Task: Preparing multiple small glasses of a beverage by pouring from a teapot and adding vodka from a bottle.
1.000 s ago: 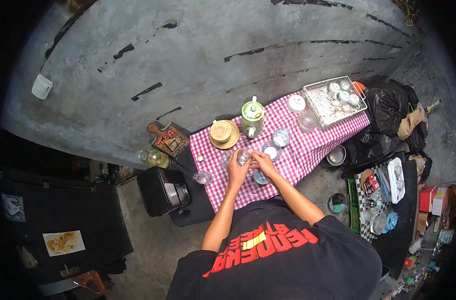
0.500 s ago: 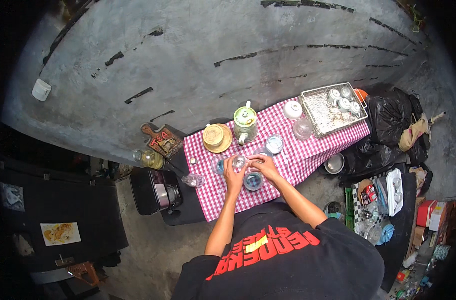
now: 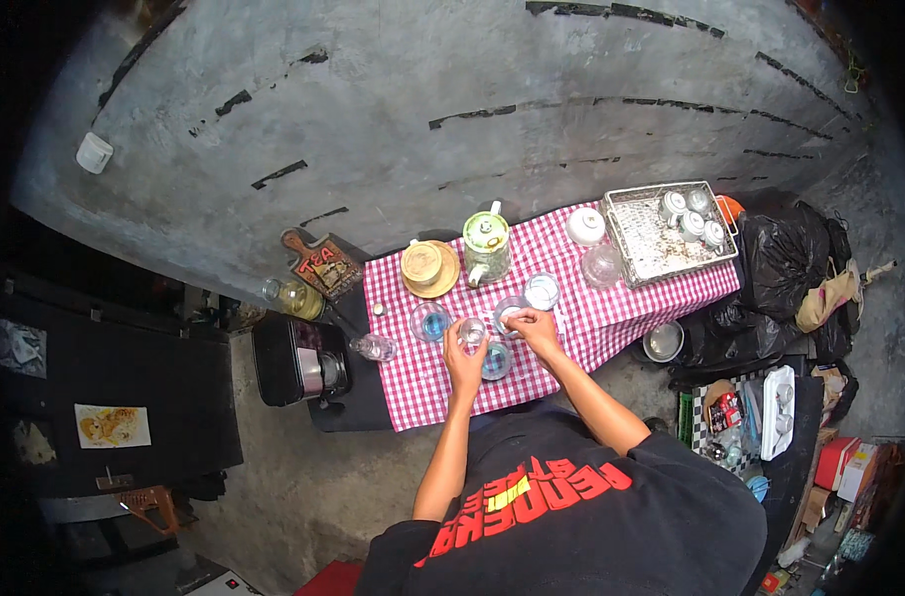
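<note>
Small glass: clear, upright, near the middle of the table's front edge, on the red-checked cloth.
Left hand: fingers curled around the small glass from the front, gripping it.
Right hand: just right of the glass; fingertips pinched together over it, too small to tell what, if anything, they grip.
Neighbouring glasses: blue-bottomed one to the left, another at the front edge, two behind.
Back edge: green-lidded jug, woven lid on a saucer, white bowl.
Right end: metal tray carrying white cups.
Step in hand: judged as preparing one glass, steadied by one hand, tended by the other.
Next move calls for: a steady grip, care among the crowded glasses.
</note>
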A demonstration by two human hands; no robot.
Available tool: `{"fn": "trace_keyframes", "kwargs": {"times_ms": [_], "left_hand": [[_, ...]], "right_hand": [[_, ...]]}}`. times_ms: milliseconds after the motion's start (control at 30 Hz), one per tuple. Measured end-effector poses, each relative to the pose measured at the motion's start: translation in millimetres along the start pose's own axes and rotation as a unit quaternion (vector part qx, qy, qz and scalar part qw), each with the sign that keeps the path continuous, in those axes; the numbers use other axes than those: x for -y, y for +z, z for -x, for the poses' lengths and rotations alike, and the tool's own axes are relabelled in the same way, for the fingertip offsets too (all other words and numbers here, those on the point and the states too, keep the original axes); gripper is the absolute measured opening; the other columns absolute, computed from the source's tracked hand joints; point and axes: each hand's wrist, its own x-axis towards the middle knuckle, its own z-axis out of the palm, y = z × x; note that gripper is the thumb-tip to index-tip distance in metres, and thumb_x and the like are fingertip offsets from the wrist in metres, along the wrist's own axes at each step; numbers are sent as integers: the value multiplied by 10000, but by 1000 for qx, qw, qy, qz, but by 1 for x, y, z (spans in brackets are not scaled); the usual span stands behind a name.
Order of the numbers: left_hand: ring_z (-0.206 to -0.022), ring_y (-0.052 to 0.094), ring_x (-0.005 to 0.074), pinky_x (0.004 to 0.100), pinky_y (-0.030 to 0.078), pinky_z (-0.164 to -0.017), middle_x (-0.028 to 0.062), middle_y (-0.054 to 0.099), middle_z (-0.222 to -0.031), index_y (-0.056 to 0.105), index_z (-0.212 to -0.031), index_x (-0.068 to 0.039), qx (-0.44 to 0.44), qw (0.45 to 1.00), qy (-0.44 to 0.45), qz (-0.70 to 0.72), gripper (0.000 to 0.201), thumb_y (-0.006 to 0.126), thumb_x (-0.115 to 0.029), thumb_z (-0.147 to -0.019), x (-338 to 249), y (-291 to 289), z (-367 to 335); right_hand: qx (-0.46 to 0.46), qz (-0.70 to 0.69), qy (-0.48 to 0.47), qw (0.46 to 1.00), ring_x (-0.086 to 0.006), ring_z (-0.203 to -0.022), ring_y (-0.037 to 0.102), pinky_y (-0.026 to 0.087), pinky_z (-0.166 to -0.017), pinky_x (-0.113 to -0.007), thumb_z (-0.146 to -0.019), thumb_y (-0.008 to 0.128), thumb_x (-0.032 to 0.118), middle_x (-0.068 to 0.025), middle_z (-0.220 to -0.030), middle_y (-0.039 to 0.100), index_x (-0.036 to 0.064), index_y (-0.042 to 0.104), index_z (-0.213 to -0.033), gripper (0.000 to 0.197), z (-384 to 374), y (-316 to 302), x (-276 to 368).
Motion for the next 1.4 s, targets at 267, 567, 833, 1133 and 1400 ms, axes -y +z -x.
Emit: {"fn": "trace_keyframes", "kwargs": {"times_ms": [267,567,833,1133,1400], "left_hand": [[-1130,593,224,359,563,-928,116,548,-1207,548,-1228,3,21,999,-32,22,506,786,0,-782,-3,-3,-6],[-1049,656,302,413,507,-900,185,676,-1105,575,-1221,-8,13,995,44,-87,515,809,-118,-775,9,-16,-28],[-1091,611,382,457,446,-995,200,662,-1115,554,-1232,-29,51,988,24,-143,514,788,-168,-795,17,-27,-55],[-1150,595,363,520,225,-1186,170,664,-1164,515,-1258,-44,92,964,104,-225,508,742,-212,-836,41,-28,-79],[-1128,616,298,495,204,-1170,154,667,-1157,488,-1276,-58,149,943,149,-258,506,712,-253,-867,46,-25,-83]], "right_hand": [[-10,-25,24,999,-128,-721,694,530,-629,-231,-900,718,210,-76,-827,725,9,711,-967,212,9,3,4],[-27,-41,21,999,-120,-747,670,519,-646,-226,-958,616,269,-76,-867,709,22,715,-1071,289,6,10,9],[-63,-33,-7,997,-143,-764,687,518,-664,-245,-991,540,273,-72,-878,702,32,677,-1101,298,-10,14,15],[-201,26,-144,968,-163,-792,661,523,-706,-287,-966,573,197,-63,-897,686,33,661,-1064,210,-86,22,47],[-288,220,-208,909,-259,-951,644,487,-877,-363,-954,594,347,-168,-995,683,-22,653,-1082,395,-157,14,69]]}}
